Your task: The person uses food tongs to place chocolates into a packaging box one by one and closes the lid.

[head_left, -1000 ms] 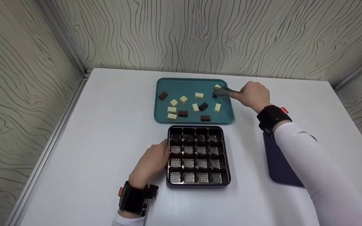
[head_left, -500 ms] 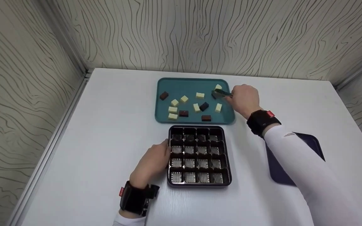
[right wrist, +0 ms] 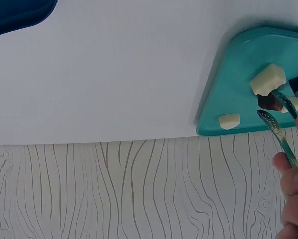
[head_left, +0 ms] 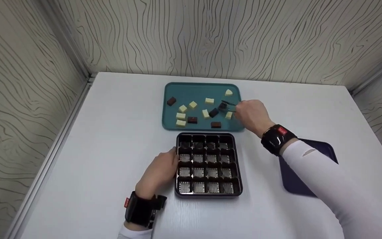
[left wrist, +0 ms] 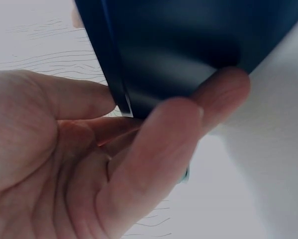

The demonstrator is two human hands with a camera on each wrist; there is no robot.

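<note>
My left hand (head_left: 159, 171) grips the left side of a dark chocolate box (head_left: 238, 162) whose insert is divided into rows of square compartments. In the left wrist view, the thumb and fingers (left wrist: 158, 149) lie against the box wall (left wrist: 163, 55). My right hand (head_left: 252, 114) holds small green tongs (right wrist: 278, 130) with perforated tips over the teal tray (head_left: 197, 88). The tong tips are spread on either side of a dark chocolate piece (head_left: 222, 105). Close by are another dark piece (head_left: 213, 113) and a white piece (head_left: 228, 115), partly covered by the tongs and hand.
More white pieces (head_left: 181, 116) and brown pieces (head_left: 216, 125) are scattered over the teal tray, behind the box. A dark blue tray or lid (head_left: 293, 176) lies at the right, partly under my right forearm. A wood-grain panel (head_left: 191, 39) stands along the table's back edge.
My right hand and the tongs have come nearer and slightly left. The dark piece at the tips has shifted the same way, away from the white piece at the back. My left hand stays put.
</note>
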